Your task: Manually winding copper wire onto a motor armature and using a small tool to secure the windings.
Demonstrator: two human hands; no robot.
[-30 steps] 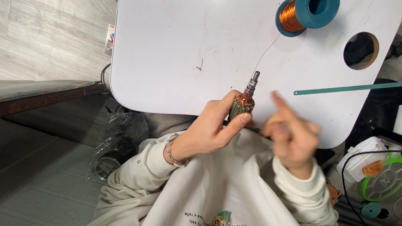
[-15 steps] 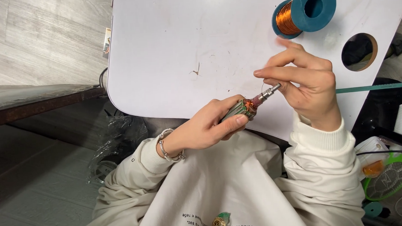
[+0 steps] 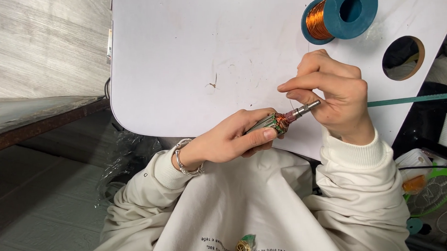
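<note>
While left hand [image 3: 229,140] fingers grip armature [image 3: 271,122] | right hand [image 3: 333,98] fingers pinch wire | spool [image 3: 340,14] holds copper

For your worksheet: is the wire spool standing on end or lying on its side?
On its side: the spool's blue flange and centre hole face the camera on the white table.

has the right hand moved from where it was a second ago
Yes. The right hand has risen from below the white table's near edge to lie over the tabletop, closer to the copper wire spool, at the rotor's shaft.
</note>
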